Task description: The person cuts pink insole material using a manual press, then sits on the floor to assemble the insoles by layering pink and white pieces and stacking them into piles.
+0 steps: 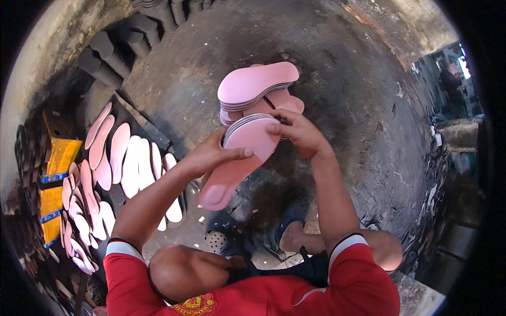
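Between both my hands is a small stack of pink shoe insoles, tilted, its wide end pointing away from me. My left hand grips the stack's left edge, thumb lying across the pink top. At the upper right edge, my right hand pinches it with thumb on top and fingers beneath or behind, partly hidden. Just beyond, a larger pile of pink insoles lies on the floor, its layers crossed at different angles. The held stack overlaps the near side of that pile.
Many pink insoles lie spread at the left, some glaring white in sunlight. Yellow and blue boxes stand beyond them. Stacks of dark grey sole-shaped pieces line the far left wall. Scraps litter the dark floor at right.
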The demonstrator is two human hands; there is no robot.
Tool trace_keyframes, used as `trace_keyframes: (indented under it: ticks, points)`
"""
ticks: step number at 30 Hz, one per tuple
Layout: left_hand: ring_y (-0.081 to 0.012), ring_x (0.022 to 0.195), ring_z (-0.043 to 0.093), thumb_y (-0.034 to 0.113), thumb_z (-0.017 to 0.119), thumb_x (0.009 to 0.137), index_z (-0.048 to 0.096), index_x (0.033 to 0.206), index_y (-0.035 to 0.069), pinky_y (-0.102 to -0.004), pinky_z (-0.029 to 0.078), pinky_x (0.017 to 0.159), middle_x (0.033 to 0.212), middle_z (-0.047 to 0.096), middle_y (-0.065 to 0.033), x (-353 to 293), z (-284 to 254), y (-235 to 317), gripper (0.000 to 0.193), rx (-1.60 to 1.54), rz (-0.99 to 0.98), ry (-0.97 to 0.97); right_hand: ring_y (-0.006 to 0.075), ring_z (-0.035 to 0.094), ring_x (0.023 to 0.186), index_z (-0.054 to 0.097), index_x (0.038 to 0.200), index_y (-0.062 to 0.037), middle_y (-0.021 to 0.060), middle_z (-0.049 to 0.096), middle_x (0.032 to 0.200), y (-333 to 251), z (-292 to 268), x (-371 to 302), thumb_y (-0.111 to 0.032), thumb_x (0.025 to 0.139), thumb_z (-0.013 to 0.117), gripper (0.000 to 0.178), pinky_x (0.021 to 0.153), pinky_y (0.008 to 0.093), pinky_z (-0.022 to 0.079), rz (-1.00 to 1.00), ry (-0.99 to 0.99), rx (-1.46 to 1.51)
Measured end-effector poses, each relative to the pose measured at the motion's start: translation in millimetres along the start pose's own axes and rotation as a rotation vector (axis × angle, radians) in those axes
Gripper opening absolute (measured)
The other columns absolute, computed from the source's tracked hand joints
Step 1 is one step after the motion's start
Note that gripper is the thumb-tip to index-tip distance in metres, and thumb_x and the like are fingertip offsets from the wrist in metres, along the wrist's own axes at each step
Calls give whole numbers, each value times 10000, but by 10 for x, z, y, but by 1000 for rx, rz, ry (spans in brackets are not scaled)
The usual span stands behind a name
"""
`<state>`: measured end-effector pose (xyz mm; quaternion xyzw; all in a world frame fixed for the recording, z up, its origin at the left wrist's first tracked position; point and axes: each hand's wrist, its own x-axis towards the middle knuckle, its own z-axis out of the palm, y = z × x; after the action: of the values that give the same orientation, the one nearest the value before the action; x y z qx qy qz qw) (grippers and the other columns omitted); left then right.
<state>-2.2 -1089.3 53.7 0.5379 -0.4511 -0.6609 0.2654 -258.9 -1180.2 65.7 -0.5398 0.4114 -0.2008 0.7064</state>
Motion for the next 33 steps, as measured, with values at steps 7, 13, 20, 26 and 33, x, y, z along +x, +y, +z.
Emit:
trace_keyframes:
  ticks: [7,13,20,26,33]
  points:
    - [-180,1134,637,397,799,916,522,1409,-36,-321,504,987,1255,655,-126,382,104,-56,712,-387,-178,-74,249,662,1087,685,1270,-16,115,705,1194,191,-1212,106,-394,903,798,538,981,395,505,195,430,264]
    - [-170,1076,626,443,757,946,515,1412,-9,-330,515,926,1237,654,-93,689,136,-268,693,-444,-198,263,266,609,1206,674,1291,-35,131,674,1263,526,-1397,480,-441,856,840,618,1097,454,437,241,421,304]
    - [-198,1186,611,350,699,998,395,1548,40,-357,505,1015,1313,632,-107,899,-96,-225,701,-646,84,482,274,605,1217,647,1338,-41,125,670,1276,462,-1390,438,-413,880,829,618,1089,450,450,190,468,354]
    - [-241,1166,654,233,716,977,467,1523,10,-356,509,1019,1342,638,-171,828,-89,-371,641,-708,121,475,219,606,1170,643,1335,-31,79,667,1283,493,-1323,543,-459,918,781,613,1018,414,469,180,432,292]
    - [-351,1447,440,487,781,894,388,1583,80,-428,398,1172,1557,448,-236,-338,-832,-1403,892,267,45,1068,201,614,1042,677,1164,-13,56,665,1084,-183,-1120,-39,-441,982,691,466,972,373,485,-199,936,-163]
